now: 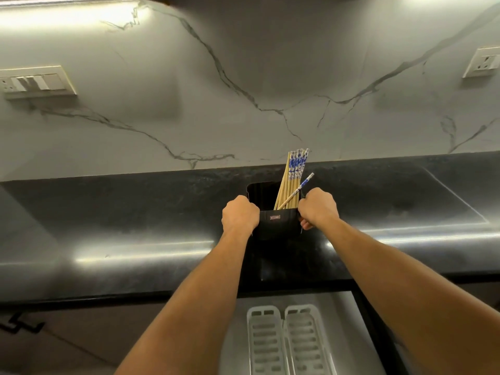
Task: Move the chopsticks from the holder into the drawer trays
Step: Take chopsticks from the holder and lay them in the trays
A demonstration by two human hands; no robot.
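A veined marble wall (243,77) fills the view from 9 through 12 to 3 o'clock, with the black counter (135,212) running below it. At 6 o'clock the drawer (343,320) stands open, and two pale slotted trays (263,342) lie in it side by side. The black holder (280,226) stands on the counter just past centre, directly above the drawer. The left hand (239,215) grips its rim at 9 o'clock and the right hand (319,208) grips it at 3 o'clock, both with fingers curled tightly over the edge. The chopsticks (293,180) are in the holder, bunched against its 3 o'clock side. One stray chopstick (296,192) slants across them, close to the right knuckles. I judge the holder should come toward the drawer upright and level, so that the bundle does not slide or spill. The stray one looks likeliest to slip out first.
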